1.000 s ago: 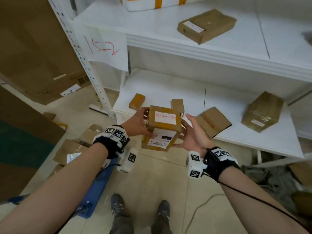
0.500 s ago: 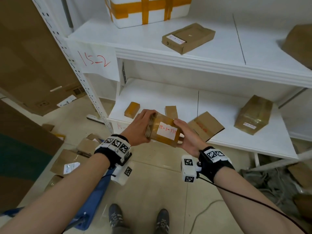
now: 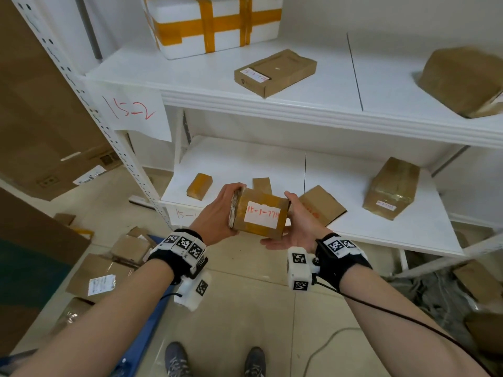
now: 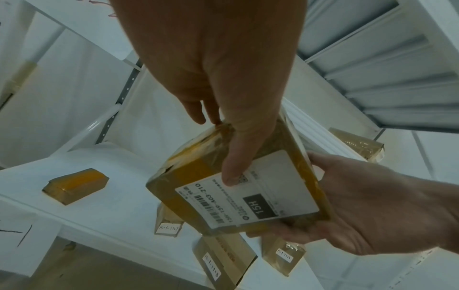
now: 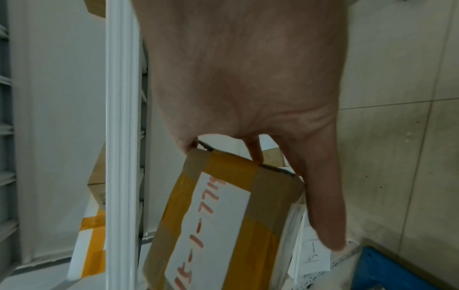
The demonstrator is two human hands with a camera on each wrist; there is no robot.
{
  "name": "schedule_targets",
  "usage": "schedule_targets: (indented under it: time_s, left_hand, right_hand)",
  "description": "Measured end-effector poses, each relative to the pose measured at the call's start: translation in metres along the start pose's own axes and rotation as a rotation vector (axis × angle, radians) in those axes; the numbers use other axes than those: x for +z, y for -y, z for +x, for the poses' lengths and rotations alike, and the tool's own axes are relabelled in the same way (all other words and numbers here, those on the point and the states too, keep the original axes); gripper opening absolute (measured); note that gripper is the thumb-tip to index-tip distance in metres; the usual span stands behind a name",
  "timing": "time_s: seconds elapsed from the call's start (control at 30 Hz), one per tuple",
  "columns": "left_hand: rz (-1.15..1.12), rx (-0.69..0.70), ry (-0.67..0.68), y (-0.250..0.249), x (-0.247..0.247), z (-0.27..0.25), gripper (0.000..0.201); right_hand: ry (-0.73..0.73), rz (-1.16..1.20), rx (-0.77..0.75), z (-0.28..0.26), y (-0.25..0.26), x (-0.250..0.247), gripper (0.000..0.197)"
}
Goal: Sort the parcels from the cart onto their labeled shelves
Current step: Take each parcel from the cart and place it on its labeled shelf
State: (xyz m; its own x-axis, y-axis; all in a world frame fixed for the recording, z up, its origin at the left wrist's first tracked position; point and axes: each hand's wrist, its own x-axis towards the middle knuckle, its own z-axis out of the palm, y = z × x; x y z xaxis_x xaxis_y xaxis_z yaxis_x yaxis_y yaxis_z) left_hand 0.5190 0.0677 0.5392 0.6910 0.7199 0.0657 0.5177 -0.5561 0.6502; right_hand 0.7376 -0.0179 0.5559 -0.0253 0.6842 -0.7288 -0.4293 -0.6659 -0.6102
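A brown parcel (image 3: 261,213), banded with yellow tape, carries a white label handwritten in red "15-1-771…". It hangs level in front of the lower shelf (image 3: 245,164), whose edge tag (image 3: 185,213) reads "15-1". My left hand (image 3: 217,210) grips its left end. My right hand (image 3: 296,225) cups its right end from below. In the left wrist view the parcel (image 4: 236,186) shows its printed "15H" label underneath, with my left thumb (image 4: 233,172) on it and my right hand (image 4: 360,206) round the corner. The right wrist view shows the parcel (image 5: 223,225) below my right hand (image 5: 248,78).
The lower shelf holds a small yellow-taped parcel (image 3: 199,185), a flat carton (image 3: 321,205) and a bigger wrapped box (image 3: 392,186). Above, by the "15-2" sign (image 3: 130,110), sit a white foam box (image 3: 212,23) and a flat carton (image 3: 275,72). A blue cart (image 3: 147,336) and floor parcels (image 3: 103,276) lie left.
Both hands tipped the parcel from upright to lying flat, handwritten label up, and carried it forward toward the lower shelf's front edge. The view has come closer to the shelves.
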Motion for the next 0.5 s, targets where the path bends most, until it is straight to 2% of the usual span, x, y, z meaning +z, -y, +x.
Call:
schedule_targets:
  time_s: [0.2, 0.3, 0.4, 0.5]
  left_hand:
    - [-0.026, -0.071, -0.004, 0.017, 0.024, -0.005, 0.105]
    - [-0.063, -0.139, -0.044, 0.041, 0.035, -0.006, 0.111]
    - [-0.107, -0.296, -0.091, 0.067, 0.04, -0.004, 0.115]
    - [-0.162, -0.463, -0.082, 0.098, 0.045, 0.003, 0.106]
  right_hand:
    - [0.004, -0.036, 0.088, 0.021, -0.008, -0.005, 0.066]
    - [0.011, 0.01, 0.06, 0.042, -0.011, 0.001, 0.054]
    - [0.01, 0.067, 0.053, 0.067, -0.012, 0.009, 0.046]
    - [-0.034, 0.124, 0.091, 0.101, -0.011, 0.021, 0.053]
